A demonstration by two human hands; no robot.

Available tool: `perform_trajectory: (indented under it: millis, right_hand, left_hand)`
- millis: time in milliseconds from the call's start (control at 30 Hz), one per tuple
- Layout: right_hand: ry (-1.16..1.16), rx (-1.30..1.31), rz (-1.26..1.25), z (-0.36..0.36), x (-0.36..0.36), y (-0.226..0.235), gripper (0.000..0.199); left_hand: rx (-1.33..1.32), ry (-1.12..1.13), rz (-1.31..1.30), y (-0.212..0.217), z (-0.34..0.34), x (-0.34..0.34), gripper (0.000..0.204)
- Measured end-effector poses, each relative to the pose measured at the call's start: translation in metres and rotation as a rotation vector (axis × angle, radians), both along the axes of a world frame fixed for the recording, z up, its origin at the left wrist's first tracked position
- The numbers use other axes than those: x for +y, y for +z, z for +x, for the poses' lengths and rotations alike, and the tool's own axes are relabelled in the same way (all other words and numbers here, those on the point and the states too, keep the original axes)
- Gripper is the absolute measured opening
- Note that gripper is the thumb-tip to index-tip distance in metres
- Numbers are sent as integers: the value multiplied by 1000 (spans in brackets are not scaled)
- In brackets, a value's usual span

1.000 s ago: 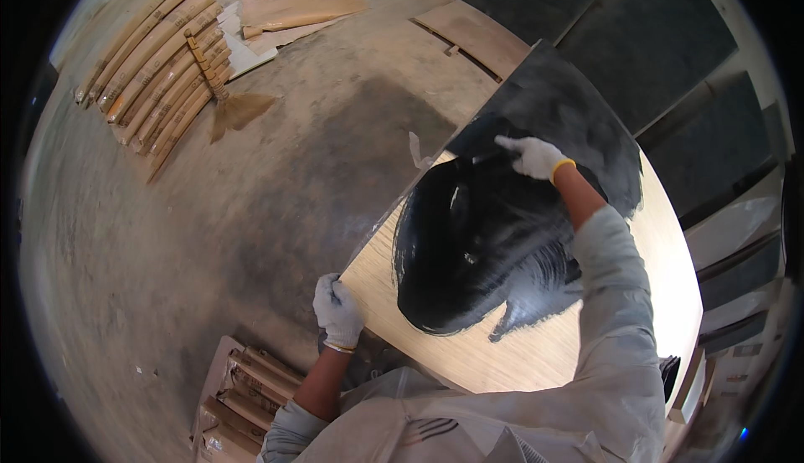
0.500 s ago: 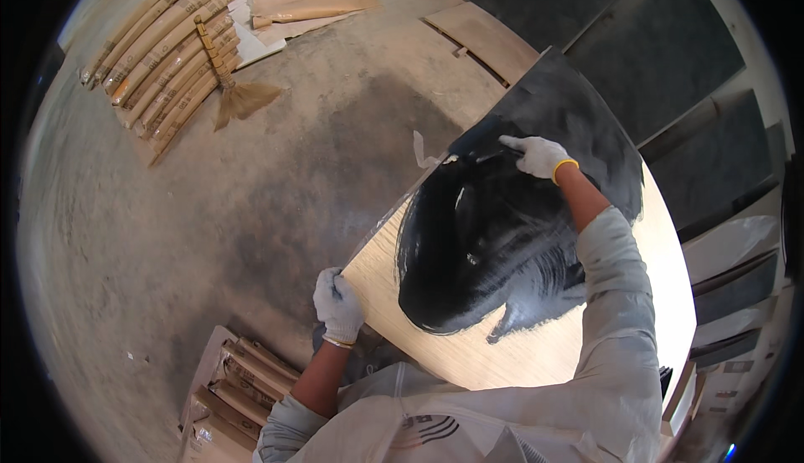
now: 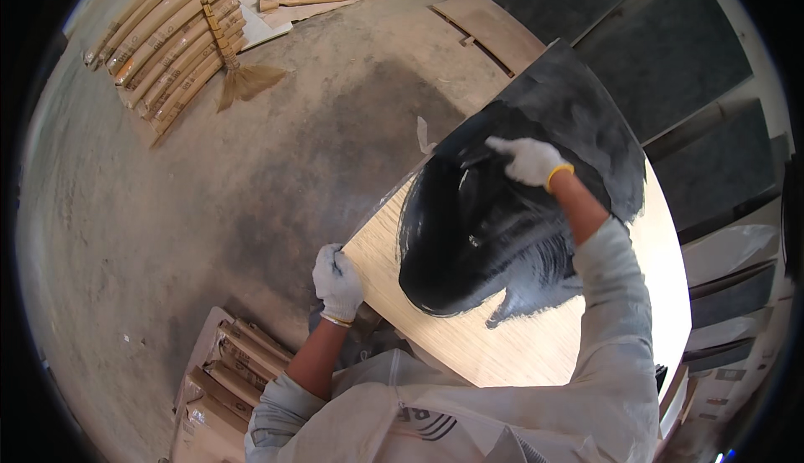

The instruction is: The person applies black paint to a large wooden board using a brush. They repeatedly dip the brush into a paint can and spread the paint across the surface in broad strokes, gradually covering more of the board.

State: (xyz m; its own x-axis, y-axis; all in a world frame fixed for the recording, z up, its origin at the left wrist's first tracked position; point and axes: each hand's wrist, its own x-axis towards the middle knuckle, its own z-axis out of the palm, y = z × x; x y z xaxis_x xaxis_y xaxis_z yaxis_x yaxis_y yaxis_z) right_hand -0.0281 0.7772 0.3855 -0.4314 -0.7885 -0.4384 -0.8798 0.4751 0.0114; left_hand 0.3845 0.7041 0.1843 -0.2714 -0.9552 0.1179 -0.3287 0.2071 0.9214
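Left gloved hand [image 3: 338,285] pinching wood-grain panel [image 3: 536,350] at corner; right gloved hand [image 3: 536,162] over glossy black coating [image 3: 444,270], cannot tell grip.

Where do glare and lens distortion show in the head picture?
Head view: glare whitens the right side of the board, and glints dot the black coating; head view: the cartons at upper left look bowed by the fisheye lens.
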Motion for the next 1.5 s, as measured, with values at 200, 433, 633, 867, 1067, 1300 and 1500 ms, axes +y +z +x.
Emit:
perform_trajectory:
  millis: [200, 433, 633, 867, 1067, 1300, 1500]
  right_hand:
    - [71, 4, 135, 103, 17, 23, 72]
    - [-15, -7, -32, 122, 25, -9, 69]
    - [-19, 0, 13, 135, 29, 12, 69]
    - [206, -122, -25, 258, 32, -11, 65]
    - [8, -24, -80, 183, 50, -6, 64]
    - [151, -72, -5, 295, 36, -8, 62]
    - [68, 41, 15, 273, 38, -4, 64]
  left_hand:
    - [28, 24, -24, -5, 1, 2, 19]
    - [16, -28, 52, 0, -2, 1, 26]
    - [568, 94, 597, -28, 56, -3, 35]
    - [-171, 296, 719, -204, 310, 82, 25]
    - [-1563, -710, 207, -221, 406, 211, 19]
    - [-1185, -474, 335, -258, 407, 238, 15]
    - [-141, 173, 825, -227, 308, 140, 22]
